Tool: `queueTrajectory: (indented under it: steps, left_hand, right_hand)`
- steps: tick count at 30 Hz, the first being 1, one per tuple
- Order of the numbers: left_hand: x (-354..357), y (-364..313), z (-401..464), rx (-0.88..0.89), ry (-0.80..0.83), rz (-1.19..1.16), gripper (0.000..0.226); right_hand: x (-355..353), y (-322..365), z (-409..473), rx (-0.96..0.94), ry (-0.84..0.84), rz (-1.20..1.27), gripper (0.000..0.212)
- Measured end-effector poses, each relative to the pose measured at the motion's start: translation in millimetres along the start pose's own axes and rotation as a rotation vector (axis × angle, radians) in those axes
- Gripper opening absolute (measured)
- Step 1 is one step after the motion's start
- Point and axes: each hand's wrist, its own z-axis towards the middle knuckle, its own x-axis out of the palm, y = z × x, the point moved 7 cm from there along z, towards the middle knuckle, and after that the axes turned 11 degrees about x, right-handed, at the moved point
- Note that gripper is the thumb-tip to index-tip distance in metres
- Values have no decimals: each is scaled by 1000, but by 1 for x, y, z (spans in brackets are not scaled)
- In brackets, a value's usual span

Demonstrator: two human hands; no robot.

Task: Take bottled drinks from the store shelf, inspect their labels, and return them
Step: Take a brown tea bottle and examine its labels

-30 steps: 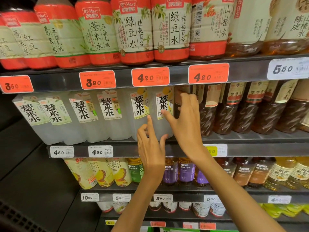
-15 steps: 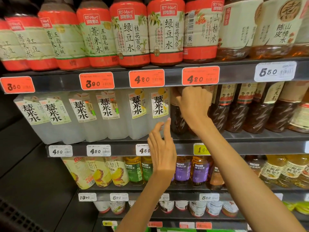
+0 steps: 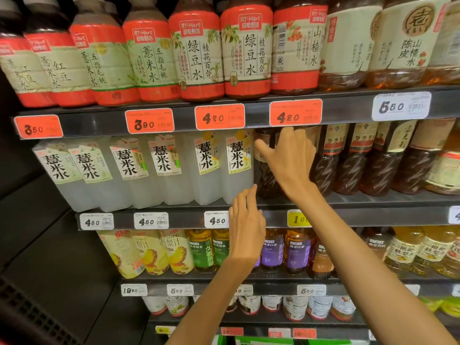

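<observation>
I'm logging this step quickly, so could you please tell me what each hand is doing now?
Left hand: open, fingers relaxed, holding nothing.
Right hand: fingers and thumb curled round the dark bottle.

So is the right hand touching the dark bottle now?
Touching. The head view shows the right hand with fingers wrapped around the dark bottle.

Two bare forearms, sleeveless, no rings, watch or gloves.
</observation>
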Motion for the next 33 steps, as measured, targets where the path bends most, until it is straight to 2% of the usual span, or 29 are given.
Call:
queueTrajectory:
  steps: [4,11,13,17,20,24,30,33]
  left_hand:
    - [-5,-1,-1,-17,-34,-90,51]
    - [-8,2,-12,-68,-132,-282,45]
    - [-6,2,-11,-76,-129,-303,51]
    - [4,-1,-12,-165,-96,-445,78]
    - [8,-3,-11,-229,-118,-441,89]
    - [0,-1,-5,-270,-160,-293,81]
    - [-16,-5,-28,-250,-210,-374,72]
    - [-23,-9,-47,-231,-162,-515,68]
  right_hand:
    - [0,-2,0,-11,4,3,37]
    - [-2,-8,0,62,13,194,36]
    - [-5,-9,0,46,-16,226,41]
    - [-10,-8,1,44,-28,279,43]
    - [-10,-9,0,72,19,338,40]
    - [-7,-8,-2,113,128,406,45]
    - [-7,-21,-12,214,230,415,46]
    - [3,-28,-24,301,375,499,44]
